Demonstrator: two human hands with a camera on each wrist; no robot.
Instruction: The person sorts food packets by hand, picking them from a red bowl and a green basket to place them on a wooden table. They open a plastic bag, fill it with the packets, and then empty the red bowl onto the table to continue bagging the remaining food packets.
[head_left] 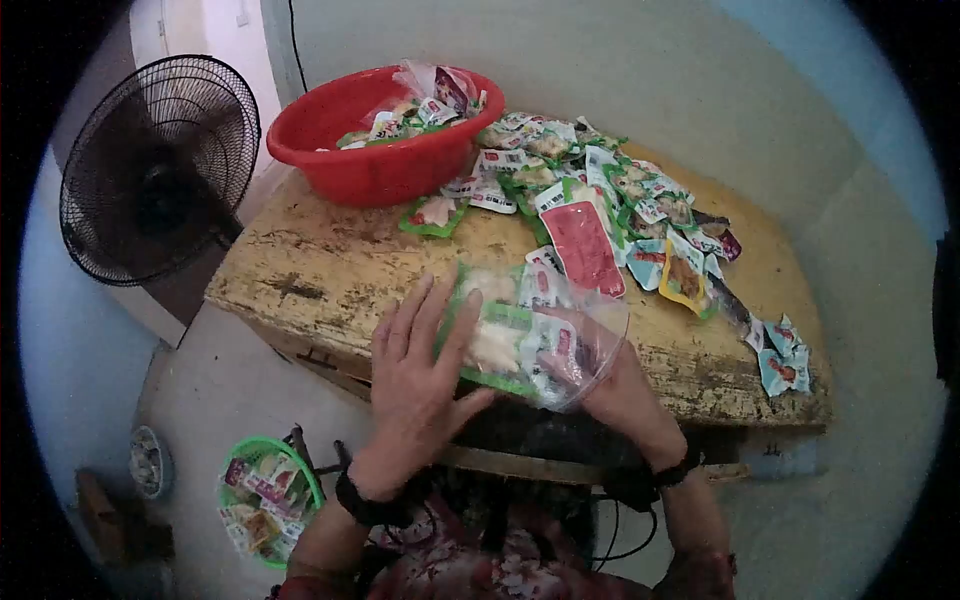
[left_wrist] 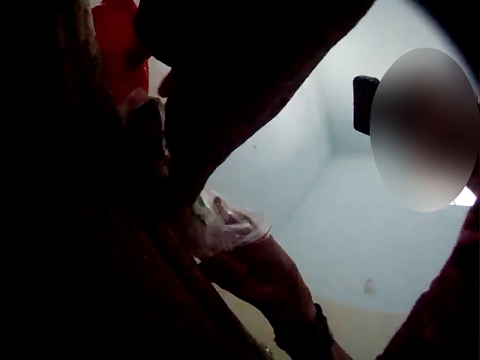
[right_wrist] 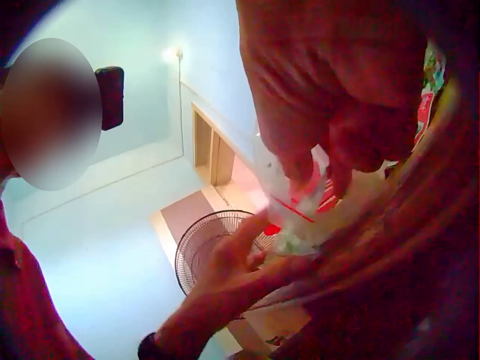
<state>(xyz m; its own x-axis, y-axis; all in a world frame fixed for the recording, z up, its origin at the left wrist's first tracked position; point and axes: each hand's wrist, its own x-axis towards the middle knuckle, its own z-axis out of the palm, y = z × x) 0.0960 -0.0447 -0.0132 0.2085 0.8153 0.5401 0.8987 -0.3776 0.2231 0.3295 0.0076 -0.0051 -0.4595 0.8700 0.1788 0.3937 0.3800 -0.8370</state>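
A clear plastic bag [head_left: 606,318] lies at the front of the worn yellow table, with green-and-white snack packets [head_left: 497,343] in it that show pale food through their windows. My left hand [head_left: 418,370] rests along the bag's left side, fingers extended and thumb apart. At the bag's mouth, my right hand [head_left: 622,385] reaches in, its fingers showing through the plastic. From the right wrist, its curled fingers [right_wrist: 341,169] hold a white-and-red packet [right_wrist: 324,196]. In the dark left wrist view, the crumpled clear plastic [left_wrist: 229,225] shows beside the right hand.
A red basin [head_left: 385,170] with packets stands at the back left of the table [head_left: 300,270]. Loose packets [head_left: 620,190] are heaped behind the bag, and a few lie at the right edge. A fan [head_left: 160,170] stands left; a green basket [head_left: 318,490] of packets is below.
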